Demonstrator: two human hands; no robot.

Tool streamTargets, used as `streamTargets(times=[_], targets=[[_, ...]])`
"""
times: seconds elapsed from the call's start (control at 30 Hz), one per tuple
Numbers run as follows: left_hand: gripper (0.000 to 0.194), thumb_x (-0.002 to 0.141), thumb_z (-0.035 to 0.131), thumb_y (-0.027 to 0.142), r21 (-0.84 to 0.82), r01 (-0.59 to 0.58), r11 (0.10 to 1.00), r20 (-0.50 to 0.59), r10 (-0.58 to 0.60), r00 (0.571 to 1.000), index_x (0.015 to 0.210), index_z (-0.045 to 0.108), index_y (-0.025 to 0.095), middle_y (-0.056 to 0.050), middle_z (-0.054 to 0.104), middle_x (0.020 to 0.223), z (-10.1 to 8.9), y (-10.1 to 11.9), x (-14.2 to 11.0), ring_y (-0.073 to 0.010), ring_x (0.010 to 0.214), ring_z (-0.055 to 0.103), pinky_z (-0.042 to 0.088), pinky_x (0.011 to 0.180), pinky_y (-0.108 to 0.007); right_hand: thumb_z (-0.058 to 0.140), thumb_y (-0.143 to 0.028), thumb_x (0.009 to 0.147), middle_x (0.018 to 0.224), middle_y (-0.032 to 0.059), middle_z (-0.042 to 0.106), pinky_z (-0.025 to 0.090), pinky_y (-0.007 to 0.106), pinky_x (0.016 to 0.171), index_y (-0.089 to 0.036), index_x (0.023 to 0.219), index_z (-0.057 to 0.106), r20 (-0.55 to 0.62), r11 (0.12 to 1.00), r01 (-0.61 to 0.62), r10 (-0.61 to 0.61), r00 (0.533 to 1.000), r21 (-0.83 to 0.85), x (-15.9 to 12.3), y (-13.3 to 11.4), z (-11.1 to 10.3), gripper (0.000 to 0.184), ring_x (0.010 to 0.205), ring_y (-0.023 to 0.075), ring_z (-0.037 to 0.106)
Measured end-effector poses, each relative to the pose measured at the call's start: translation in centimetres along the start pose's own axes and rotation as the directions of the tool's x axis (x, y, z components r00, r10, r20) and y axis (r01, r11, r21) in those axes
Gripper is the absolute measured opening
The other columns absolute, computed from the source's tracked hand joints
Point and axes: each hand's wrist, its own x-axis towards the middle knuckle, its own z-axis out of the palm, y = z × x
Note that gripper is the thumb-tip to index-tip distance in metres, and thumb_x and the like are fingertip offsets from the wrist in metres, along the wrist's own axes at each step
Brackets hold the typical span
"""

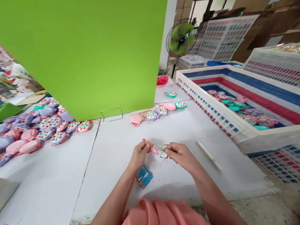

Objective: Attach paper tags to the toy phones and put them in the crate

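My left hand (139, 155) is closed on a small pink plastic toy (154, 149), part of which the fingers cover. Close to its right, my right hand (179, 154) pinches a thin, pale item too small to name, pointed toward the toy. Just by the right fingertips lies a small white card with a blue and orange edge (164, 154). Below my left wrist, a blue printed card or packet (144, 177) rests on the white tabletop (114, 184). Tiny dark specks are scattered between my forearms.
Animal-shaped toys in pink and purple are piled at left (29, 136). Several more (151, 114) line the foot of a green panel (90, 54). A white stick (209, 155) lies at right, beside a large white crate (245, 132) holding toys. A fan (182, 39) stands behind.
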Motion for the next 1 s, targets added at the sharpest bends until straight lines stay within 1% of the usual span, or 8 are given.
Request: streamTargets(times=[0.13, 0.27, 0.43, 0.5, 0.6, 0.73, 0.87, 1.0], targets=[[0.023, 0.082, 0.056, 0.033, 0.077, -0.017, 0.997, 0.064, 0.012, 0.998, 0.091, 0.066, 0.015, -0.002, 0.064, 0.077, 0.0, 0.3, -0.4, -0.0139, 0.074, 0.055, 0.04, 0.077, -0.026, 0.056, -0.032, 0.075, 0.051, -0.0043, 0.052, 0.03, 0.02, 0.041, -0.017, 0.064, 0.06, 0.051, 0.995, -0.082, 0.079, 0.996, 0.049, 0.1, 0.2, 1.0, 0.018, 0.044, 0.0086, 0.041], [0.027, 0.087, 0.049, 0.031, 0.169, -0.065, 0.984, 0.156, 0.039, 0.987, 0.102, 0.067, 0.017, -0.002, 0.063, 0.07, -0.1, 0.4, -0.8, -0.0153, 0.074, 0.057, 0.041, 0.08, -0.028, 0.055, -0.03, 0.076, 0.053, -0.0043, 0.051, 0.03, 0.02, 0.043, -0.017, 0.063, 0.058, 0.063, 0.999, -0.052, 0.053, 0.997, -0.006, 0.3, 0.9, 1.2, 0.019, 0.046, 0.0086, 0.042], [0.027, 0.089, 0.045, 0.025, 0.332, -0.145, 0.932, 0.224, 0.071, 0.972, 0.105, 0.066, 0.019, -0.004, 0.062, 0.087, -0.1, 0.2, -1.0, -0.0156, 0.082, 0.058, 0.042, 0.08, -0.028, 0.054, -0.033, 0.078, 0.053, -0.0043, 0.05, 0.029, 0.02, 0.046, -0.016, 0.063, 0.058, 0.086, 0.999, -0.032, 0.032, 0.996, -0.001, 0.4, 1.0, 1.6, 0.023, 0.048, 0.0092, 0.041], [0.023, 0.088, 0.047, 0.021, 0.452, -0.222, 0.864, 0.239, 0.122, 0.963, 0.099, 0.067, 0.02, -0.005, 0.061, 0.086, 0.0, 0.6, -1.0, -0.016, 0.082, 0.058, 0.042, 0.078, -0.027, 0.055, -0.033, 0.078, 0.053, -0.0044, 0.05, 0.03, 0.021, 0.048, -0.017, 0.063, 0.058, 0.091, 1.0, -0.022, 0.02, 0.996, 0.015, 0.4, 1.0, 1.8, 0.022, 0.05, 0.0096, 0.042], [0.013, 0.085, 0.053, 0.018, 0.68, -0.298, 0.67, 0.239, 0.182, 0.954, 0.084, 0.066, 0.02, -0.005, 0.06, 0.079, 0.2, 1.8, -0.9, -0.0182, 0.079, 0.055, 0.041, 0.076, -0.029, 0.055, -0.034, 0.078, 0.057, -0.0038, 0.052, 0.032, 0.022, 0.05, -0.017, 0.066, 0.059, 0.098, 0.998, -0.003, -0.004, 0.995, 0.07, 0.5, 0.9, 2.2, 0.021, 0.053, 0.0107, 0.044], [0.01, 0.085, 0.054, 0.02, 0.798, -0.358, 0.485, 0.259, 0.261, 0.93, 0.08, 0.062, 0.019, -0.005, 0.058, 0.081, 0.4, 3.4, -0.6, -0.019, 0.08, 0.052, 0.042, 0.078, -0.033, 0.059, -0.039, 0.077, 0.067, -0.0024, 0.058, 0.036, 0.023, 0.052, -0.019, 0.089, 0.06, 0.075, 0.969, -0.011, -0.008, 0.997, 0.247, 0.4, 0.2, 2.6, 0.024, 0.057, 0.0116, 0.049], [0.008, 0.086, 0.054, 0.019, 0.749, -0.428, 0.506, 0.25, 0.382, 0.89, 0.085, 0.062, 0.018, -0.008, 0.056, 0.103, 0.7, 4.2, -0.3, -0.0201, 0.097, 0.05, 0.044, 0.083, -0.033, 0.061, -0.043, 0.077, 0.057, -0.0045, 0.054, 0.027, 0.02, 0.043, -0.019, 0.088, 0.06, 0.129, 0.934, -0.079, 0.036, 0.991, 0.349, 0.1, -0.4, 2.9, 0.027, 0.046, 0.0083, 0.041], [0.01, 0.086, 0.053, 0.019, 0.716, -0.436, 0.545, 0.212, 0.425, 0.88, 0.09, 0.063, 0.019, -0.008, 0.057, 0.108, 0.5, 4.5, -0.4, -0.0205, 0.101, 0.05, 0.043, 0.088, -0.037, 0.058, -0.045, 0.08, 0.056, -0.0023, 0.06, 0.019, 0.02, 0.039, -0.018, 0.086, 0.061, 0.169, 0.877, -0.12, 0.044, 0.985, 0.466, 0.1, 0.0, 3.1, 0.028, 0.038, 0.0057, 0.033]])
